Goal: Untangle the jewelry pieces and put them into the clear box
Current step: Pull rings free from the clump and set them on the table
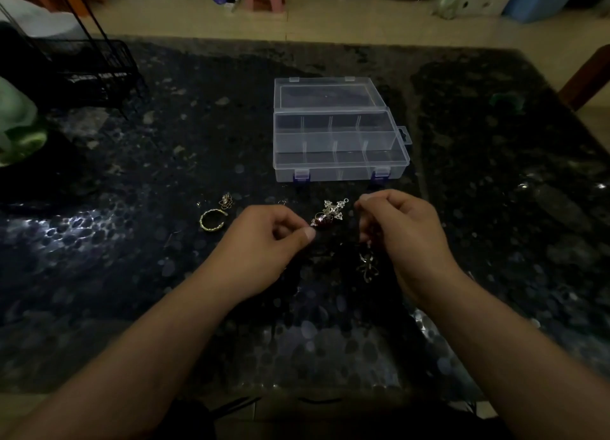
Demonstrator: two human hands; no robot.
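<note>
While both forearms reach in from the near edge of the dark, pebble-patterned desk (pixel 132 182), the left hand (pixel 264 245) is curled with thumb and forefinger pinched together, apparently on a thin strand too fine and dark to make out. The right hand (pixel 402 238) is likewise curled, its fingertips pinched near the top, and a dark chain pendant (pixel 368 264) hangs or lies just below its fingers; whether the hand actually holds it cannot be told. Between the two hands, on the desk, lies a silver cross pendant (pixel 333 210) with a small red stone piece (pixel 321 221) touching its lower left end, just beside the left thumb tip. Left of the left hand rests a gold ring (pixel 211 220), and just beyond that a small gold wire charm (pixel 226 201). Past the hands, toward the middle of the desk, stands the clear box (pixel 340 142), its lid thrown back flat toward the far edge, its divided compartments showing nothing inside and two blue latches on its near wall. A black wire rack (pixel 89 73) sits near the far left corner, with a pale green object (pixel 16 122) at the left edge.
</note>
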